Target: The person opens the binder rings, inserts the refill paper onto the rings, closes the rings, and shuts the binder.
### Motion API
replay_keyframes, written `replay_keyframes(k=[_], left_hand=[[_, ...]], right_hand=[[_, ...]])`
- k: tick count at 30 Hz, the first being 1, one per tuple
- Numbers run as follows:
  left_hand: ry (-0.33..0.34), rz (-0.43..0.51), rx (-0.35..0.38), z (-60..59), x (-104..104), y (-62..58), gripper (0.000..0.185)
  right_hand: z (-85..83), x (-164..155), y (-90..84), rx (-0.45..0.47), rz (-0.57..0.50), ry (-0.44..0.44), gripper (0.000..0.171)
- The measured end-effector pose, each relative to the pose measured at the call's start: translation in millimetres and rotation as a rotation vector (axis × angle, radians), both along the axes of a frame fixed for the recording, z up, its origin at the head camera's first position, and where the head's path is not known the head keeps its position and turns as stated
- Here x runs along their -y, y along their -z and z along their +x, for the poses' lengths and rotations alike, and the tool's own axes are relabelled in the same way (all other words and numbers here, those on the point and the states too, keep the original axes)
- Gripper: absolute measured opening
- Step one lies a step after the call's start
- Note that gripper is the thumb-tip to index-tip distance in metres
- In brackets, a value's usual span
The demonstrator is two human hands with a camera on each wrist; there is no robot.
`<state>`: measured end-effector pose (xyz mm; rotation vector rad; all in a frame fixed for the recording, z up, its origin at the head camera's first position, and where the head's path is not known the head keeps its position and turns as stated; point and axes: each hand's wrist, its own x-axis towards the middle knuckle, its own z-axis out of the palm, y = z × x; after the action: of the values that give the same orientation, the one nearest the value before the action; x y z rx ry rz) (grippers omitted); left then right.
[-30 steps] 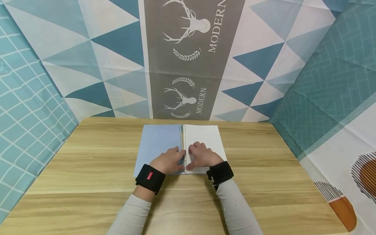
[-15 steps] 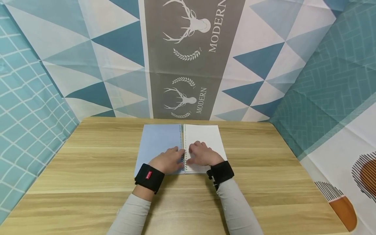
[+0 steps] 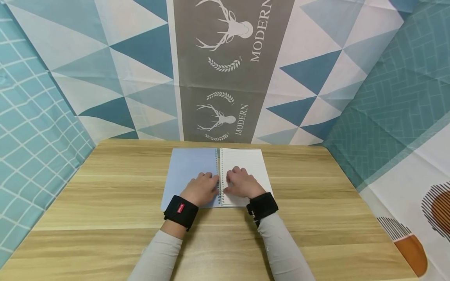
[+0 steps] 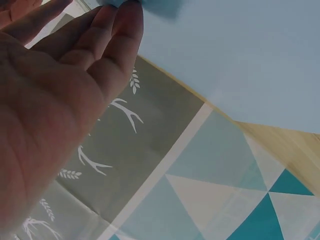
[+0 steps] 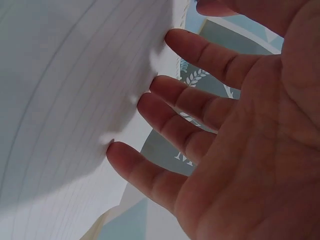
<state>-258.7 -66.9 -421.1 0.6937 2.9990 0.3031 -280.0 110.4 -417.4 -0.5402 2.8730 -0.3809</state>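
A spiral notebook lies spread out on the wooden table, its blue cover [image 3: 191,164] on the left and its white lined page [image 3: 246,160] on the right. Between the halves runs the coil binding [image 3: 220,197]. My left hand [image 3: 200,190] rests on the blue side beside the coil; in the left wrist view its fingertips [image 4: 131,11] meet the blue surface. On the lined page lies my right hand [image 3: 243,183], also close to the coil. The right wrist view shows its fingertips [image 5: 117,150] spread and touching the paper. Neither hand grips anything.
The wooden table [image 3: 116,195] extends around the notebook on all sides. Behind it hangs a patterned cloth [image 3: 221,78] with deer heads and triangles. A blue checked cloth [image 3: 38,117] borders the left, a teal cloth [image 3: 383,109] the right.
The left hand has shifted slightly forward on the blue cover, its thumb drawn back from the coil. My right thumb has moved forward, closer to the fingers. The notebook stays in place.
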Motion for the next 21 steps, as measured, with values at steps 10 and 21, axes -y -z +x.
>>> replay_keyframes(k=[10, 21], left_hand=[[-0.027, -0.019, -0.058, -1.5, -4.5, 7.1, 0.038], [-0.032, -0.022, -0.089, 1.3, -5.3, 5.5, 0.039]], right_hand=[[1.3, -0.2, 0.4, -0.004, 0.003, 0.013, 0.029], [1.4, 2.3, -0.4, -0.019, 0.032, 0.009, 0.029]])
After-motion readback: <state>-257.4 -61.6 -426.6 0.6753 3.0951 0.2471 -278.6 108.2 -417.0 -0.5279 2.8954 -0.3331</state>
